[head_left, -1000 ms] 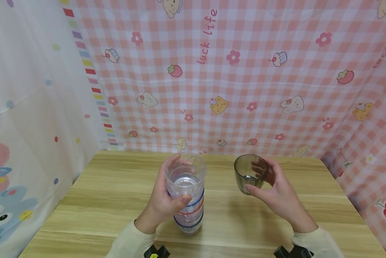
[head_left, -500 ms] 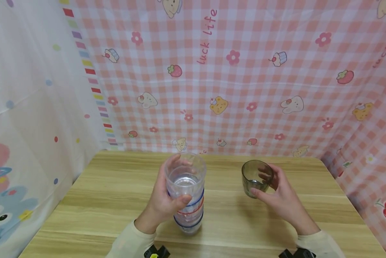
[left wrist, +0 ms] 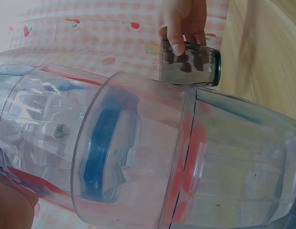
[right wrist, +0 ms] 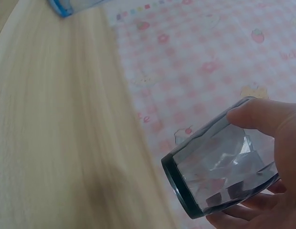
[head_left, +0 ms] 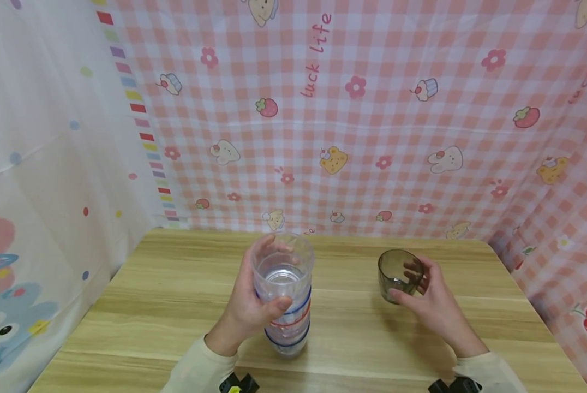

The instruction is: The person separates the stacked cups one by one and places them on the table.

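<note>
In the head view, my left hand [head_left: 254,297] grips the upper part of an upright stack of clear cups [head_left: 287,322] with blue and red bands. The stack fills much of the left wrist view, nested cup in cup. To its right, my right hand [head_left: 433,305] holds a smoky grey tinted cup [head_left: 394,289], mouth up, thumb on the near side and fingers behind. The right wrist view shows this faceted tinted cup [right wrist: 224,164] off the table, its thick dark base downward. Whether the stack touches the table I cannot tell.
A wood-grain table [head_left: 166,305] lies under both hands, with a shadow below the right one. Behind it hangs a pink checked cloth [head_left: 352,120]. A white printed curtain [head_left: 53,164] closes off the left side, and checked cloth the right.
My right hand has moved rightward and slightly nearer with the tinted cup, widening the gap to the stack. My left hand and the stack have stayed in place.
</note>
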Demonstrator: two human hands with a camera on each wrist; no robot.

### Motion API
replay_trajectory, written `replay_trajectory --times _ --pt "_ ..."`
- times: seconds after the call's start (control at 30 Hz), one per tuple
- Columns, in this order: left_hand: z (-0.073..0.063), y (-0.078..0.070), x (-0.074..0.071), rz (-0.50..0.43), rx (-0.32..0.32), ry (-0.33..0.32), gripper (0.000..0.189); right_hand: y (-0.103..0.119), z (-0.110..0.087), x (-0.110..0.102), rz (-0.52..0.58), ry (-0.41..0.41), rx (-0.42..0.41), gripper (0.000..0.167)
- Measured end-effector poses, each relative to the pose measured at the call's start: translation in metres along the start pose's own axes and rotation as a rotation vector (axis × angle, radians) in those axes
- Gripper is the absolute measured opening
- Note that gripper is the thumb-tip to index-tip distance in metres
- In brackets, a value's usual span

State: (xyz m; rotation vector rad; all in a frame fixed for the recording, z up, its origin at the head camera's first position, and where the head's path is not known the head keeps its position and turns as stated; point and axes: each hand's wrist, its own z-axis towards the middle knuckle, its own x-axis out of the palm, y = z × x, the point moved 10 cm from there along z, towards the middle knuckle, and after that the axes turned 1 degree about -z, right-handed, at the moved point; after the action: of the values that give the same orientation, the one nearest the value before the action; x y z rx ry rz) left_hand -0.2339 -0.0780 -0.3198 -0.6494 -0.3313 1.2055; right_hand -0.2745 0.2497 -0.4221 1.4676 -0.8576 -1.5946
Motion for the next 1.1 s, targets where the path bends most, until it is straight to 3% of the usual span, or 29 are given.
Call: replay_trajectory --times 0.47,1.1 --pt "0.001 0.001 0.000 0.008 -0.010 0.001 0.094 -0.027 0.003 -0.009 -0.057 -0.012 0.072 0.099" --pt "0.000 0.001 0.001 0.012 -0.018 -0.001 0.095 -0.057 0.007 -0.014 -0.017 -0.004 0.149 0.102"
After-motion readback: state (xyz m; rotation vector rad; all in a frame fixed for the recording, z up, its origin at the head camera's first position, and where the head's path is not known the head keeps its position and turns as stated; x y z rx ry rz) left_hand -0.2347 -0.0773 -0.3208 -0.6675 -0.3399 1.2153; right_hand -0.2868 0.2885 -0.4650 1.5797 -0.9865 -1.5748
